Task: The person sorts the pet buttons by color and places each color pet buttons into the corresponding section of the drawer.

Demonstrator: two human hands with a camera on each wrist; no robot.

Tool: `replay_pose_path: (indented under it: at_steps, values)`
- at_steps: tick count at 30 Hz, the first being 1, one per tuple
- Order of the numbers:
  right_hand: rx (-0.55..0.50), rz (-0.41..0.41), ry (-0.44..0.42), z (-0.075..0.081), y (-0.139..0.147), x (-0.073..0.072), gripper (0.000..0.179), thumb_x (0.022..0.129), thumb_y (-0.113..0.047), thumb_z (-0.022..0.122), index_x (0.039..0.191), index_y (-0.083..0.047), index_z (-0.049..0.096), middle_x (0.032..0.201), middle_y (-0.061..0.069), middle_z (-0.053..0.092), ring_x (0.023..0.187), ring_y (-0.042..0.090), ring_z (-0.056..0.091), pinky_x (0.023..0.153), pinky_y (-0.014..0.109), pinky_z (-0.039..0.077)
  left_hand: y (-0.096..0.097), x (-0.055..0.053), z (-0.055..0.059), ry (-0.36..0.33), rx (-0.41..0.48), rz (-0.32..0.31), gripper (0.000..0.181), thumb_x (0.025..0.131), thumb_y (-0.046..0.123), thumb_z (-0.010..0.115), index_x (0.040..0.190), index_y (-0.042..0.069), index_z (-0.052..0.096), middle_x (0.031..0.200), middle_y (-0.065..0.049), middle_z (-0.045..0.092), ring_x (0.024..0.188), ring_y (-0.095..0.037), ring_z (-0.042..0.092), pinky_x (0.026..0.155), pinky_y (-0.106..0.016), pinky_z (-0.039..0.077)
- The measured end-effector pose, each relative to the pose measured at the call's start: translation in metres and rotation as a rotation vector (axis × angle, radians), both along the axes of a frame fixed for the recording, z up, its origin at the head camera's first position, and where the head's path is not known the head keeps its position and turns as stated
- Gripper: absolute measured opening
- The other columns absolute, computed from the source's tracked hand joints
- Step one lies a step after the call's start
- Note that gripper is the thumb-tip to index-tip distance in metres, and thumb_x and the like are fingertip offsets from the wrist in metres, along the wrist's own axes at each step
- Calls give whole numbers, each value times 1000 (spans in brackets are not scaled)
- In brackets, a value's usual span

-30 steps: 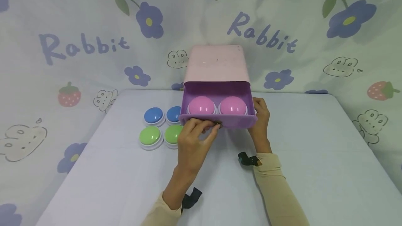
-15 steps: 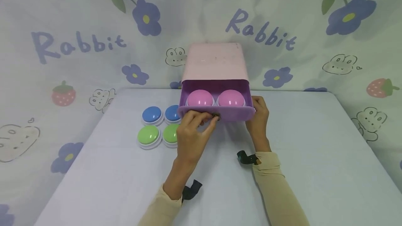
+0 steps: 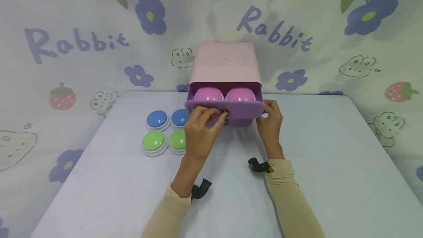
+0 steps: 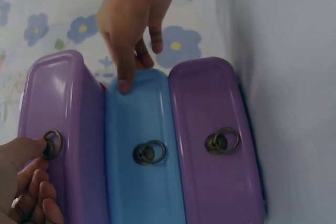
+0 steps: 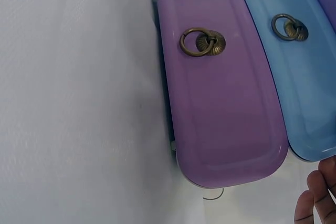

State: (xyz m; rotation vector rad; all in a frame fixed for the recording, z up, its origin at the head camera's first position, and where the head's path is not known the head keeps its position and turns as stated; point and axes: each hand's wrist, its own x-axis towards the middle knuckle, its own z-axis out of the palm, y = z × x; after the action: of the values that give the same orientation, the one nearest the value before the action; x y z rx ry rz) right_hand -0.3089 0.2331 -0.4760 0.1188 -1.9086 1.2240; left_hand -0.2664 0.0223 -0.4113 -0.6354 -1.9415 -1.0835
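A small pink drawer cabinet stands at the back of the table, its purple top drawer partly out. Two pink domed push buttons on white bases sit inside that drawer, partly hidden by its front. My left hand pinches the brass ring pull on the drawer's front. At the cabinet's right side is my right hand; in the left wrist view one fingertip touches the corner of the blue middle drawer. That drawer and the purple bottom drawer stand shut, each with a ring pull.
Left of the cabinet, two blue push buttons lie behind two green push buttons on the white table. A cloth backdrop with flowers and rabbits hangs behind. Black camera mounts sit on both wrists.
My left hand has pushed the purple top drawer farther into the cabinet, so less of the pink buttons shows. My right hand stays at the cabinet's side. The view has shifted slightly.
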Motion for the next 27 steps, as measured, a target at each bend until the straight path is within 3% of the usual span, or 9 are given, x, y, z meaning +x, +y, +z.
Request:
replay_pose_path:
  at_steps: [14, 20, 24, 27]
  values:
    - [-27, 27, 14, 2, 1, -4, 20, 87, -4, 77, 106, 2, 76, 99, 16, 62, 89, 24, 57, 74, 41, 48, 5, -23, 7, 30, 25, -7, 16, 85, 13, 81, 89, -1, 74, 85, -9, 61, 77, -20, 58, 68, -28, 49]
    - [-56, 18, 2, 9, -5, 1, 24, 85, 5, 76, 108, 9, 73, 98, 24, 61, 90, 40, 58, 73, 47, 46, 7, -31, 7, 21, 5, 0, 18, 87, 15, 80, 89, -1, 74, 86, -10, 61, 76, -20, 59, 67, -28, 50]
    - [-60, 26, 4, 22, -13, 11, 26, 85, 9, 74, 110, 13, 70, 98, 28, 60, 91, 46, 57, 75, 33, 46, 7, -35, 7, 6, 5, 4, 18, 87, 15, 80, 90, -2, 73, 87, -11, 61, 77, -20, 59, 69, -28, 51]
    - [-51, 26, 2, 21, -13, 9, 27, 85, 6, 75, 111, 12, 70, 99, 25, 61, 91, 39, 58, 75, 26, 44, 7, -39, 7, 3, 12, 2, 18, 87, 14, 80, 90, -3, 73, 87, -11, 61, 77, -21, 59, 69, -28, 51]
